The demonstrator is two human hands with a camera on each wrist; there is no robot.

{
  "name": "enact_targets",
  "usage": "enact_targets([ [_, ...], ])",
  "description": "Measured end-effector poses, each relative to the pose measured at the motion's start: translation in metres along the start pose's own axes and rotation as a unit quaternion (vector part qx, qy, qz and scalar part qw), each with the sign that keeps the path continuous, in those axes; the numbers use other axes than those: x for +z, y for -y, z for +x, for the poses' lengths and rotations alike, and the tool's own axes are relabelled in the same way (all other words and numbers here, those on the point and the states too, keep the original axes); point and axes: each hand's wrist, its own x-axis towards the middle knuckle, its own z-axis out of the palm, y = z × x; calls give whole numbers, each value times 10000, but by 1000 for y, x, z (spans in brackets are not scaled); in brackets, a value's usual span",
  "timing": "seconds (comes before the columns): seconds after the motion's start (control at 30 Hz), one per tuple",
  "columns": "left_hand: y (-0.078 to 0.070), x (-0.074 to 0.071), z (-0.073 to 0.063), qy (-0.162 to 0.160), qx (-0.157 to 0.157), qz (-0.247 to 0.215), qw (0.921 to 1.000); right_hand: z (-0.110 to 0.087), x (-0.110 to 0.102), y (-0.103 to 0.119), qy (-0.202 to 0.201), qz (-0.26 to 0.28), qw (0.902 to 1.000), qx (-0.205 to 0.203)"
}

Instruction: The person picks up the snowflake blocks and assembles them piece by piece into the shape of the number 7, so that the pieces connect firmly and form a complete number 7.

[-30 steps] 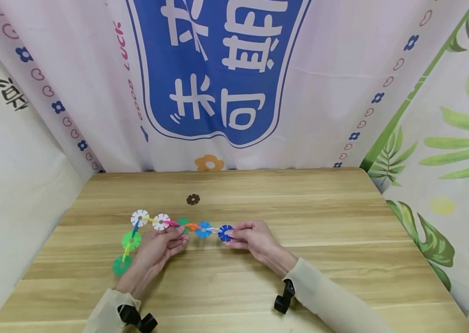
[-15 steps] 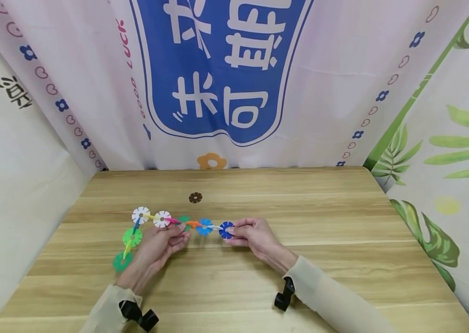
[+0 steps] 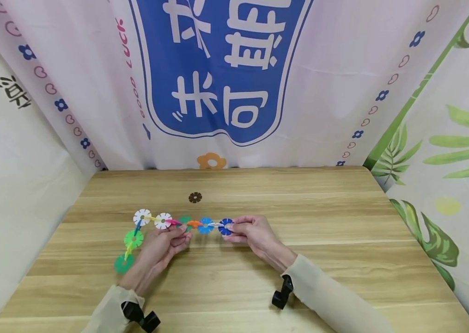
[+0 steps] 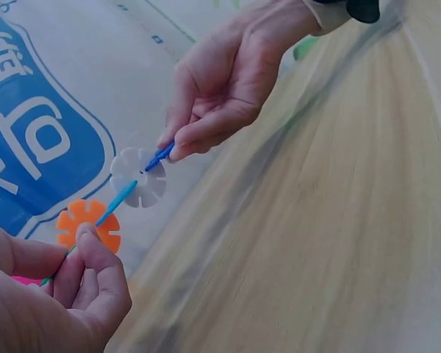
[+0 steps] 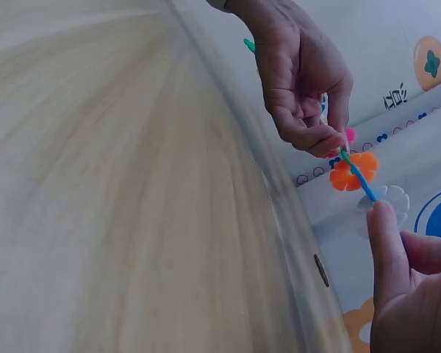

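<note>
A chain of slotted plastic snowflake discs in several colours stretches between the two hands above the table. My left hand [image 3: 157, 254] pinches a dark green disc [image 3: 184, 219] partway along it. From there the chain runs through an orange disc [image 4: 106, 220], a light blue disc [image 3: 205, 225] and a white disc [image 4: 151, 193] to a dark blue disc [image 3: 224, 227]. My right hand [image 3: 257, 236] pinches that dark blue end disc between thumb and fingers. Left of my left hand hang two white discs, a bright green disc [image 3: 133, 239] and a green end disc [image 3: 124, 263].
One loose brown disc [image 3: 195, 197] lies on the wooden table [image 3: 301, 199] beyond the chain. A printed curtain [image 3: 321, 92] hangs along the table's far edge, with more patterned cloth at both sides. Each wrist wears a black camera mount [image 3: 283, 292].
Both hands keep their pinch on the chain. My right hand and the dark blue disc have risen slightly in the head view, and the chain's left end has shifted a little to the right.
</note>
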Motion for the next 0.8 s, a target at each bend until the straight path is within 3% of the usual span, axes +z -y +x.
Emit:
enact_targets([
  [0.43, -5, 4, 0, 93, 64, 168, 9998, -1, -2, -3, 73, -170, 9998, -83],
  [0.7, -15, 3, -5, -437, 598, 308, 9968, 0, 15, -7, 363, 600, 9975, 102],
  [0.8, -15, 6, -8, -473, 732, 421, 9953, 0, 24, -6, 446, 827, 9955, 74],
])
